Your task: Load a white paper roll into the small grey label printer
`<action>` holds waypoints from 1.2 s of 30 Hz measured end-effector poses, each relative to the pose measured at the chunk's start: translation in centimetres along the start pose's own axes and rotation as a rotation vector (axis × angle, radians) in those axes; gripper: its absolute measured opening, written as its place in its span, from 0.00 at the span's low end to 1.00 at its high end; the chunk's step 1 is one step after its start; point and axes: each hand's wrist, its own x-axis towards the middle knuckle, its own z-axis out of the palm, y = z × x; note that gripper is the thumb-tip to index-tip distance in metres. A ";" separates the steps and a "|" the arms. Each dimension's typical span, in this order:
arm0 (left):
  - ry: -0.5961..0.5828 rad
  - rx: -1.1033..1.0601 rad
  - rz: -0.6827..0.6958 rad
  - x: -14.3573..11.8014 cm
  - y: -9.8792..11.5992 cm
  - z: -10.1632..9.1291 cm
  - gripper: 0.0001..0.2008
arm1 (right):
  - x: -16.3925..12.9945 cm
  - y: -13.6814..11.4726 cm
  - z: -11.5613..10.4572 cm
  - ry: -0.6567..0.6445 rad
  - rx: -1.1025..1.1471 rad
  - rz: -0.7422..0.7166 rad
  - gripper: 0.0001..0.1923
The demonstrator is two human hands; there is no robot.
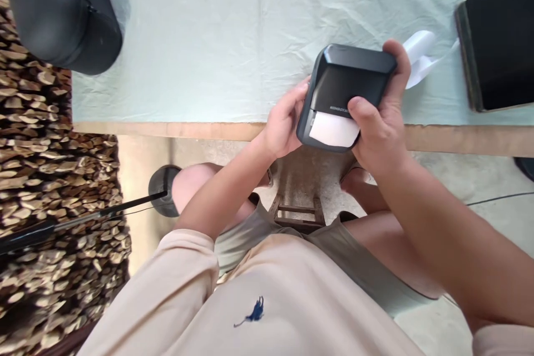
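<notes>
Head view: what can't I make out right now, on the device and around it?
In the head view:
- Dark device: underside faces away from the camera.
- Left hand: some fingers hidden behind the device.
- Lettering: too small to read surely; the thumb of the right hand crowds its end.
- Dark-screened tablet: cut off by the right edge.
- Black case: cut off by the top edge.

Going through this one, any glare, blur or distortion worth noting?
Head view: pale tablecloth bright, its wrinkles faint; small highlight on the black device's upper-left corner; lettering small and soft, partly hidden by the thumb of the right hand; stacked wood looks smeared, in strong light-dark contrast; right forearm seems wide-angle stretched.
</notes>
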 end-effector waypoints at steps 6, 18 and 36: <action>-0.091 0.064 0.055 -0.2 -0.1 -0.1 0.13 | -0.1 0.1 -0.1 0.008 0.107 0.023 0.31; -0.030 -0.036 -0.046 0.1 0.4 -0.4 0.16 | 0.3 -0.7 -0.4 -0.101 0.229 0.098 0.49; -0.107 -0.019 -0.107 -0.1 0.6 -1.5 0.17 | 2.7 -5.7 -2.5 0.345 -0.559 -0.144 0.13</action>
